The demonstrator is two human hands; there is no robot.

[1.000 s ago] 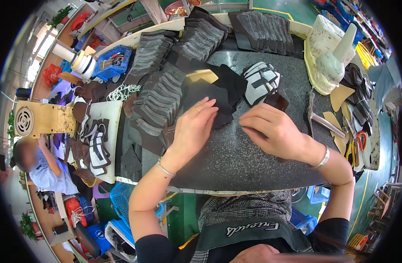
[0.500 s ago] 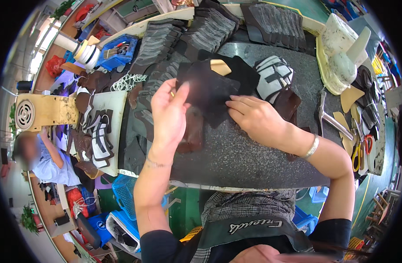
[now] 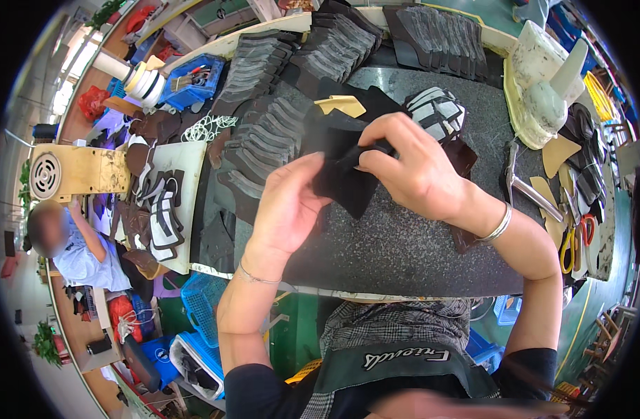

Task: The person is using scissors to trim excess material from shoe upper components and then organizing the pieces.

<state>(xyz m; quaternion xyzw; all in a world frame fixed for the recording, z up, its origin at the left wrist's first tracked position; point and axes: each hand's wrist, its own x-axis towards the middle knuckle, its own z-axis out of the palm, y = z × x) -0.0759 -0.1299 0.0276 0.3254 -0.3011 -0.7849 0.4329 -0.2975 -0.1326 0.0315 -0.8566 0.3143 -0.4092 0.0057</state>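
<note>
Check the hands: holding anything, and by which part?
Both hold one black piece: right hand pinches its upper right edge, left hand grips its left side.

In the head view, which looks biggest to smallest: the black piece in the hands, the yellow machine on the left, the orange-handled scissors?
1. Yellow machine.
2. Black piece, nearly as big, but nearer the camera, so unsure.
3. Orange-handled scissors, clearly smallest.

A single head-worn fisheye view looks steeply down, close over the dark speckled worktable (image 3: pixel 403 244).
</note>
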